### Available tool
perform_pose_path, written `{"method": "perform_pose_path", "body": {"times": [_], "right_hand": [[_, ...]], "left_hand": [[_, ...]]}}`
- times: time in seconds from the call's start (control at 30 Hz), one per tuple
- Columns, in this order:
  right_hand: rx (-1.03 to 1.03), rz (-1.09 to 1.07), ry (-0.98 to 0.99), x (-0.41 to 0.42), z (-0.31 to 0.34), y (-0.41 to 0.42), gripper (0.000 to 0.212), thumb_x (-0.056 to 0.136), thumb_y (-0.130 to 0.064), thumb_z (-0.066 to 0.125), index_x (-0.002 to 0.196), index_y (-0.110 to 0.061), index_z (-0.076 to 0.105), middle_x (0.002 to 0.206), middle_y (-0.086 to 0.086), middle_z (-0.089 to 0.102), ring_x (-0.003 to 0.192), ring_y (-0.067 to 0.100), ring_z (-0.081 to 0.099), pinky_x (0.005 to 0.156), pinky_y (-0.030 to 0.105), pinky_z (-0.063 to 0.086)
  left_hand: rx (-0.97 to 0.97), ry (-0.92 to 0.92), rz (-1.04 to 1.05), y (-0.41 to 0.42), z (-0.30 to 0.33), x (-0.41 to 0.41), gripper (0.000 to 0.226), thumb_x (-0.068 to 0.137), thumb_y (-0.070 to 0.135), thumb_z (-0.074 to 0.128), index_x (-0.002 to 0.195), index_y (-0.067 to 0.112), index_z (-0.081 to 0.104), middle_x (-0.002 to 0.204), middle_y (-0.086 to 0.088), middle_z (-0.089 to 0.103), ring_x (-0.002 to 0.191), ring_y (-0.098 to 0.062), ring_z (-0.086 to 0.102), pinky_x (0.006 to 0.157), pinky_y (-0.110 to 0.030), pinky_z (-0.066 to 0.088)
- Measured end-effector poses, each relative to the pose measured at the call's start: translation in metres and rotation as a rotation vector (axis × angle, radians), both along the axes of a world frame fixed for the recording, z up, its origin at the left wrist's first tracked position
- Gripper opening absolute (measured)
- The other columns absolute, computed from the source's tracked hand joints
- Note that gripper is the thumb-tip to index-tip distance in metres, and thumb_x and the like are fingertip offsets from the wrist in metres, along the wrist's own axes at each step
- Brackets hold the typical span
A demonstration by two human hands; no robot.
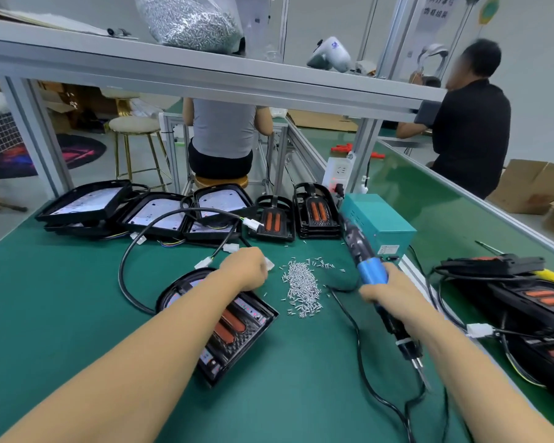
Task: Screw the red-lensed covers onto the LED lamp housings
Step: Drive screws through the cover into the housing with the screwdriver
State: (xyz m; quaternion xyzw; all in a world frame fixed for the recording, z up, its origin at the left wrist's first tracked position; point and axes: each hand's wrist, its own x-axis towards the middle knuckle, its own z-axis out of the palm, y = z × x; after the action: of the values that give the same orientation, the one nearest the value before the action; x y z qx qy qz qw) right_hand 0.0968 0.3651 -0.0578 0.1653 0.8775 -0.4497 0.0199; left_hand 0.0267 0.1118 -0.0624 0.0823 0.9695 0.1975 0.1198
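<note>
Green surface (77,314) carries our lamp housing (218,321), red-lensed cover (229,326) on top, just left of the screw pile (303,290). Our left hand (245,266) reaches the pile's edge, fingers curled; we cannot tell its grip. Right hand (387,289) grip holds the blue electric screwdriver (370,266).

Bright, even overhead light — soft shadows, wide-angle bending at edges, slight blur throughout

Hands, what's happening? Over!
Left hand at the screws, fingers hidden. Right hand grips the screwdriver. Lamp under left arm. Nothing blocking.
</note>
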Motion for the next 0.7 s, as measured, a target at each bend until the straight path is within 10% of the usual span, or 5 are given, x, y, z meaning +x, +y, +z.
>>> {"method": "perform_pose_path", "body": {"times": [0.23, 0.47, 0.63, 0.7], "right_hand": [[-0.641, 0.010, 0.093, -0.004, 0.037, -0.018, 0.028, 0.076, 0.002, 0.072, 0.088, -0.010, 0.050, 0.055, 0.003, 0.057, 0.046, 0.013, 0.053, 0.047, 0.026, 0.051], [-0.896, 0.011, 0.208, -0.004, 0.037, -0.040, 0.026, 0.078, 0.006, 0.066, 0.087, -0.012, 0.049, 0.056, 0.001, 0.055, 0.045, 0.012, 0.052, 0.044, 0.025, 0.048], [-0.977, -0.059, 0.362, -0.003, 0.037, -0.046, 0.021, 0.079, 0.003, 0.066, 0.082, -0.010, 0.050, 0.056, 0.001, 0.052, 0.045, 0.012, 0.053, 0.045, 0.025, 0.049], [-1.040, -0.099, 0.438, -0.002, 0.040, -0.047, 0.015, 0.081, 0.001, 0.066, 0.079, -0.008, 0.054, 0.057, 0.001, 0.057, 0.047, 0.012, 0.056, 0.048, 0.024, 0.051]], "left_hand": [[-0.076, -0.050, -0.012, 0.005, -0.006, 0.001, 0.024, 0.068, 0.019, 0.083, 0.089, 0.012, 0.075, 0.095, -0.005, 0.073, 0.092, -0.024, 0.067, 0.081, -0.035, 0.056], [-0.266, 0.082, -0.052, 0.019, -0.006, 0.008, 0.008, 0.082, 0.006, 0.061, 0.080, 0.012, 0.056, 0.095, -0.008, 0.063, 0.079, -0.029, 0.054, 0.066, -0.032, 0.043], [-0.358, 0.071, -0.126, 0.019, -0.012, 0.011, 0.035, 0.092, 0.004, 0.041, 0.127, 0.001, 0.048, 0.116, -0.014, 0.059, 0.102, -0.034, 0.058, 0.070, -0.033, 0.038], [-0.187, 0.105, -0.111, 0.017, -0.008, 0.013, 0.017, 0.088, 0.005, 0.045, 0.091, 0.005, 0.061, 0.090, -0.014, 0.060, 0.086, -0.035, 0.057, 0.065, -0.031, 0.037]]}}
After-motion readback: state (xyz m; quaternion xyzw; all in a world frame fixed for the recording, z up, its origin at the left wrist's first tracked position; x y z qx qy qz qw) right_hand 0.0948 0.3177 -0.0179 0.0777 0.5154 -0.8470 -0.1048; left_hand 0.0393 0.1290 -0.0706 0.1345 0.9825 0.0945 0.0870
